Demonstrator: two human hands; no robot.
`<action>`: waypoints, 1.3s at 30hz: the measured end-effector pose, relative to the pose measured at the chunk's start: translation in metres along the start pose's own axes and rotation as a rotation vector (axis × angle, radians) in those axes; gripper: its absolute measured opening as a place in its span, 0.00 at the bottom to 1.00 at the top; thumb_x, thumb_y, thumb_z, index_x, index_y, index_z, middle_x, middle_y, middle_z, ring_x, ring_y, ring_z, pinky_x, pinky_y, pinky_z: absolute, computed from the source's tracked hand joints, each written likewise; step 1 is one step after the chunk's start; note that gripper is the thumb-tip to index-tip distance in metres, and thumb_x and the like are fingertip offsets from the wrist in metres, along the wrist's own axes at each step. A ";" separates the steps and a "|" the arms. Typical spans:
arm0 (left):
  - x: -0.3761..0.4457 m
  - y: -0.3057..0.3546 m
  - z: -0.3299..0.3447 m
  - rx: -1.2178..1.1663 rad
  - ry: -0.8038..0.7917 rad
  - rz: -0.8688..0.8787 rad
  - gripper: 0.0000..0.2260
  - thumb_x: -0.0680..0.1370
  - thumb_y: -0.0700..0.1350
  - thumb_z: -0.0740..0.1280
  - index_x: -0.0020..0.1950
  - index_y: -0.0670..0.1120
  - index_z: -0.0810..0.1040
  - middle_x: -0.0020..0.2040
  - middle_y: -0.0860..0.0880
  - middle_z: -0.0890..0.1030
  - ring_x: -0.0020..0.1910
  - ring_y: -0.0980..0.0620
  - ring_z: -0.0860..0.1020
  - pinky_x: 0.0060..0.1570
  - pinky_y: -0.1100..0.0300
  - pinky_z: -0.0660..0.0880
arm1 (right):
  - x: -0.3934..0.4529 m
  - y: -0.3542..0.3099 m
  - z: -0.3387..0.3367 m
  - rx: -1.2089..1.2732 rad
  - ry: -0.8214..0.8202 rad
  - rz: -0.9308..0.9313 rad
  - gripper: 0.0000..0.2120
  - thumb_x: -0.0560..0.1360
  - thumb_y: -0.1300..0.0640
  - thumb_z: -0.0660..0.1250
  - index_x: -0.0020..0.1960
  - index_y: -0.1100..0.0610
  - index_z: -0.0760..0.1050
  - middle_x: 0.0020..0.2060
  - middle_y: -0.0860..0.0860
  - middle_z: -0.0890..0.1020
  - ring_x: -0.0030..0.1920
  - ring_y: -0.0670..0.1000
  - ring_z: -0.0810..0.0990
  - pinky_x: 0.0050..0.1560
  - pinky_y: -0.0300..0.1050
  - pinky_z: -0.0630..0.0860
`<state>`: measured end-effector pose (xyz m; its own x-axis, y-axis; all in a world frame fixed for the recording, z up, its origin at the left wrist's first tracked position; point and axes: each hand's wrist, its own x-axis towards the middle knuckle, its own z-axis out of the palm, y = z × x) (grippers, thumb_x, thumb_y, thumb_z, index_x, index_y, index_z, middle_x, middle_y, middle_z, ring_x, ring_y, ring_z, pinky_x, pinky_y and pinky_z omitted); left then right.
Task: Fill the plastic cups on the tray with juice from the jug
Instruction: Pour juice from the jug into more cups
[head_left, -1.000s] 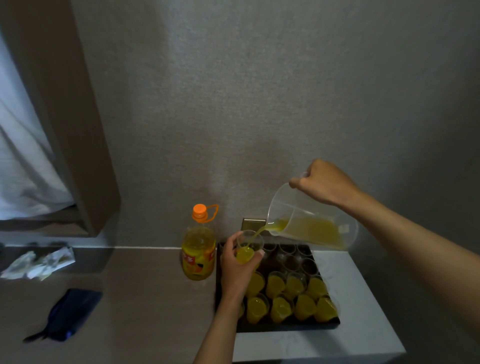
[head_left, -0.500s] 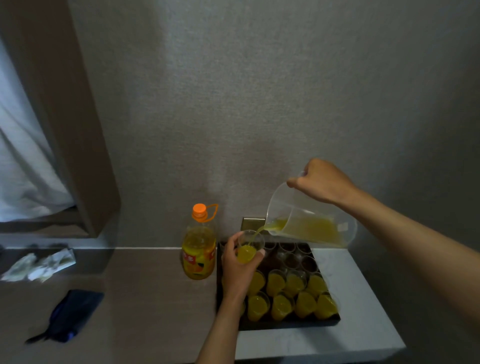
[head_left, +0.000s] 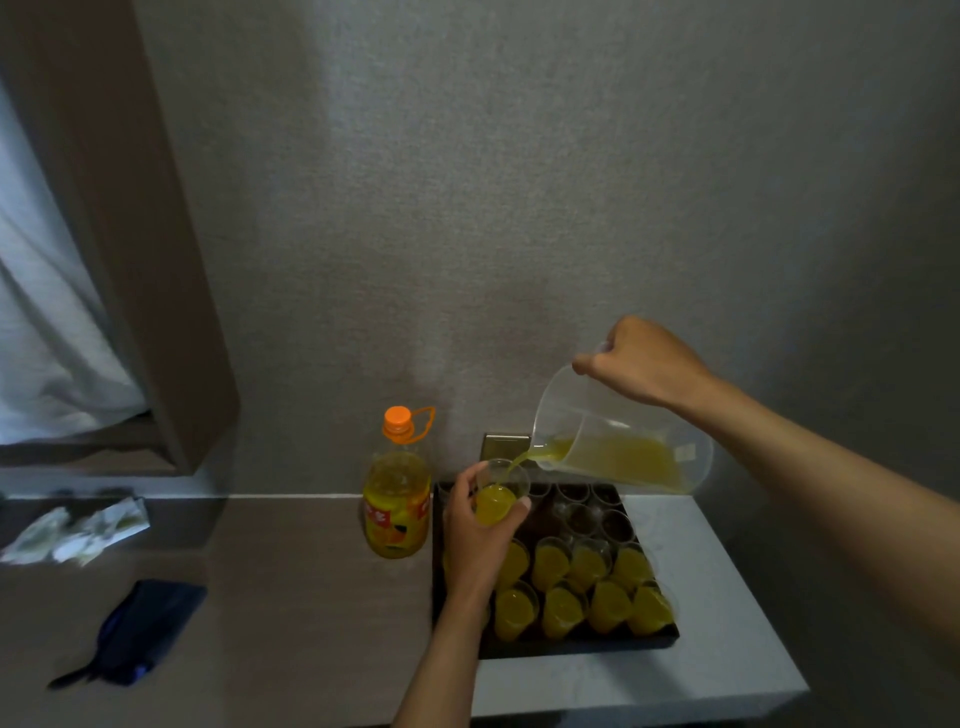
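Juice level in cup (head_left: 496, 501) risen; left hand (head_left: 480, 535) fingers grip cup, right hand (head_left: 641, 361) fingers grip tilted jug (head_left: 623, 447).

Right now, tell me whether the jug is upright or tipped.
Tipped: the right hand tilts the jug spout-down, juice streaming into the cup.

Clear plastic jug (head_left: 623, 447): tilting spout-down, streaming yellow juice into a raised clear cup (head_left: 497, 500), about half full. Black tray (head_left: 576, 646): carrying two near rows of filled cups (head_left: 582, 587); empty cups (head_left: 597, 512) standing behind them.
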<state>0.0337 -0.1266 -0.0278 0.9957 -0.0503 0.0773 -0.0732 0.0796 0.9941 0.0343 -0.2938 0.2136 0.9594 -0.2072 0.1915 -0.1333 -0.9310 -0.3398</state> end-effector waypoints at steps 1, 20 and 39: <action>0.000 0.000 0.000 0.000 -0.001 0.000 0.26 0.70 0.44 0.81 0.63 0.59 0.76 0.57 0.61 0.80 0.55 0.70 0.76 0.53 0.67 0.74 | 0.000 0.000 0.001 -0.002 0.001 0.003 0.19 0.75 0.47 0.70 0.29 0.53 0.71 0.21 0.46 0.66 0.24 0.49 0.64 0.32 0.45 0.65; 0.001 -0.004 0.000 -0.011 -0.003 -0.014 0.26 0.70 0.43 0.81 0.62 0.59 0.75 0.58 0.58 0.80 0.55 0.67 0.78 0.55 0.62 0.77 | 0.004 0.001 0.002 -0.009 -0.007 -0.010 0.21 0.73 0.47 0.71 0.27 0.52 0.67 0.19 0.45 0.65 0.23 0.48 0.64 0.32 0.44 0.65; 0.000 -0.004 -0.002 -0.021 -0.020 -0.032 0.27 0.70 0.43 0.80 0.65 0.56 0.75 0.58 0.58 0.80 0.54 0.67 0.78 0.51 0.68 0.76 | 0.001 -0.005 0.003 -0.027 -0.016 0.010 0.19 0.74 0.47 0.71 0.29 0.54 0.71 0.22 0.47 0.68 0.24 0.49 0.66 0.32 0.44 0.66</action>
<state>0.0340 -0.1245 -0.0317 0.9962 -0.0731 0.0468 -0.0395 0.0986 0.9943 0.0363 -0.2889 0.2127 0.9617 -0.2122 0.1738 -0.1494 -0.9366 -0.3168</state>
